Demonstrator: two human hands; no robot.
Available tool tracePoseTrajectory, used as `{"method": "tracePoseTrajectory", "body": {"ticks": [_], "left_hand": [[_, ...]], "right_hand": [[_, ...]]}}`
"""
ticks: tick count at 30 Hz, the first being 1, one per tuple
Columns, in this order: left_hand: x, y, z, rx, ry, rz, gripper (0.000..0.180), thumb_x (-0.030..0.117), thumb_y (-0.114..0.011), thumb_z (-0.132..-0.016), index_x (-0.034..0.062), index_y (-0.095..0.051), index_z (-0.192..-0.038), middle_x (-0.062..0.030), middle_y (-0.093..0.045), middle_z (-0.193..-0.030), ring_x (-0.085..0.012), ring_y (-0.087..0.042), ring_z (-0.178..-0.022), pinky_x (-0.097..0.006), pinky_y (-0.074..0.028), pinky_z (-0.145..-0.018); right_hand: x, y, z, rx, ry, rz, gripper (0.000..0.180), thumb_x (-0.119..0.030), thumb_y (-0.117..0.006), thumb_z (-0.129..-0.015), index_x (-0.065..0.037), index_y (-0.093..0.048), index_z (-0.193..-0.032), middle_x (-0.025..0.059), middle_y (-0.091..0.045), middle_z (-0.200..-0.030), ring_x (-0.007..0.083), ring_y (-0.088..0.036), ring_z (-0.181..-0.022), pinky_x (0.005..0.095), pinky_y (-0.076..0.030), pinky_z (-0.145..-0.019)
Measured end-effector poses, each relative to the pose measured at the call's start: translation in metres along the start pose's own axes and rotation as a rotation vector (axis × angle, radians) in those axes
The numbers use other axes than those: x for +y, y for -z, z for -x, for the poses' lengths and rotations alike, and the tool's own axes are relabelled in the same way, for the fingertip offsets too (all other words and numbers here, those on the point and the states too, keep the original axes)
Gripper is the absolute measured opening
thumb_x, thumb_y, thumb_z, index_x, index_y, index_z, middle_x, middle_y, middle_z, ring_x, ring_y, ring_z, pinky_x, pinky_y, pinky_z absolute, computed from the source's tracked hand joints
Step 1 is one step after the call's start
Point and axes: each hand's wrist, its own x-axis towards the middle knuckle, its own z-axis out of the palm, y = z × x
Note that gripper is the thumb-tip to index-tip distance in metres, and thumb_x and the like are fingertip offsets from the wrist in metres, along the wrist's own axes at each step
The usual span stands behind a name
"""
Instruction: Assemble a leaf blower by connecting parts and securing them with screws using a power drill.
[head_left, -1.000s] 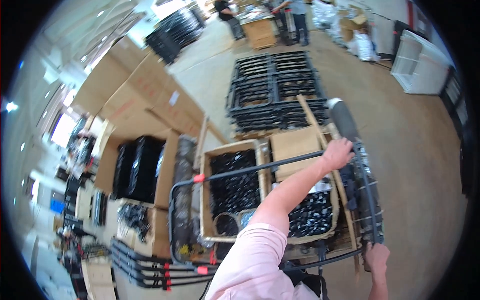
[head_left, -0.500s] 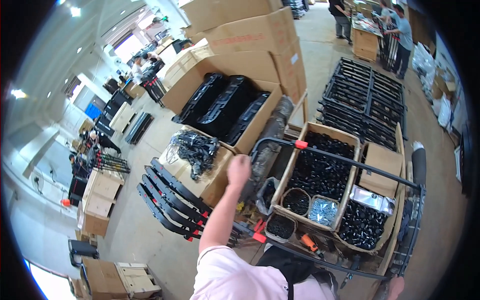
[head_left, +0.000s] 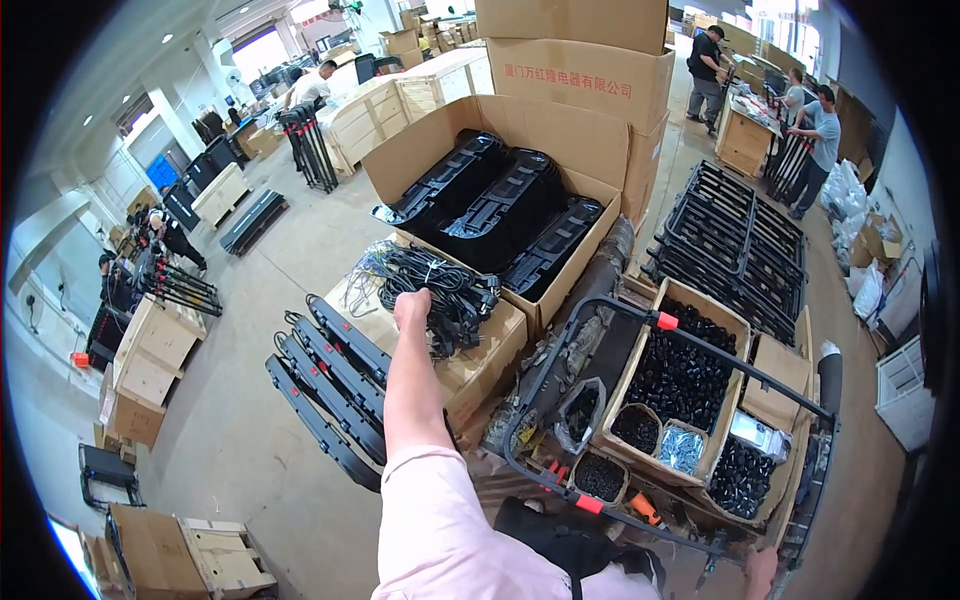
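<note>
The left hand (head_left: pixel 412 308) was extended well forward on a straight arm, a pink sleeve (head_left: pixel 440 530) covering the upper arm. It was seen from behind, knuckles uppermost; the fingers appeared curled and closed at the near edge of a bundle of black cables (head_left: pixel 440 285), though whether a strand was actually pinched could not be told. The bundle lay just beyond and slightly to the right of the hand, heaped on the closed top of a low cardboard box (head_left: pixel 470 365), its long axis running away and rightward from the knuckles. Directly beyond the bundle, an open carton of black moulded shells (head_left: pixel 500 215) was set, its near wall closing off the far side. To the left of the forearm, black framed units (head_left: pixel 335 385) were stacked on the floor; bare concrete floor (head_left: pixel 230 440) was left open further left. To the right of the arm, a black tubular frame with red clips (head_left: pixel 660 325) was held over boxes of small black parts (head_left: pixel 685 375). The right hand (head_left: pixel 762 572) was seen only in part at the lower edge, at the frame; its grip could not be told. The left hand was by far the nearer to the cables.
</note>
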Motion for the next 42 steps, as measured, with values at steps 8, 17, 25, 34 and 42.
{"method": "tracePoseTrajectory", "body": {"ticks": [8, 17, 25, 34, 42], "left_hand": [[0.026, 0.041, 0.062, -0.234, -0.222, 1.393, 0.019, 0.017, -0.065, -0.099, -0.0012, -0.065, -0.104, -0.0064, -0.066, -0.079, -0.0163, -0.068, -0.077, -0.03, -0.052, -0.065], [0.0, 0.108, 0.192, -0.586, -0.592, 1.28, 0.03, 0.031, -0.053, -0.112, 0.0014, -0.057, -0.116, -0.0045, -0.06, -0.084, -0.0171, -0.065, -0.073, -0.031, -0.054, -0.067], [-0.008, 0.083, 0.328, -1.262, -0.671, 0.967, 0.034, 0.035, -0.049, -0.113, 0.0038, -0.056, -0.104, -0.0069, -0.061, -0.081, -0.0201, -0.066, -0.073, -0.034, -0.056, -0.069], [-0.042, 0.014, 0.385, -1.82, -0.479, 0.907, 0.041, 0.047, -0.05, -0.112, 0.0082, -0.053, -0.097, -0.0033, -0.056, -0.087, -0.0159, -0.058, -0.077, -0.031, -0.052, -0.07], [-0.036, -0.008, 0.412, -1.983, -0.136, 1.116, 0.042, 0.044, -0.044, -0.114, 0.0103, -0.049, -0.09, -0.0088, -0.058, -0.098, -0.0225, -0.061, -0.091, -0.037, -0.053, -0.088]], "right_hand": [[-0.046, 0.022, 0.041, 0.143, 0.207, -0.033, 0.037, -0.03, -0.073, -0.092, 0.007, -0.075, -0.092, 0.0278, -0.074, -0.084, 0.043, -0.075, -0.084, 0.0497, -0.057, -0.078], [-0.216, 0.072, 0.073, 0.007, 0.668, -0.214, 0.036, -0.033, -0.068, -0.09, 0.002, -0.075, -0.092, 0.0293, -0.071, -0.091, 0.0466, -0.07, -0.09, 0.052, -0.054, -0.081], [-0.39, 0.128, 0.127, -0.436, 1.085, -0.974, 0.04, -0.034, -0.06, -0.106, 0.001, -0.076, -0.115, 0.0051, -0.073, -0.085, 0.0107, -0.066, -0.072, 0.0285, -0.053, -0.068], [-0.432, 0.132, 0.134, -1.068, 0.915, -1.379, 0.037, -0.036, -0.06, -0.108, -0.003, -0.073, -0.12, 0.0047, -0.073, -0.099, 0.0097, -0.065, -0.077, 0.0234, -0.052, -0.068], [-0.422, 0.085, 0.101, -0.834, 0.315, -1.946, 0.029, -0.029, -0.052, -0.112, -0.009, -0.065, -0.097, 0.0018, -0.065, -0.083, 0.0168, -0.059, -0.064, 0.0313, -0.052, -0.066]]}}
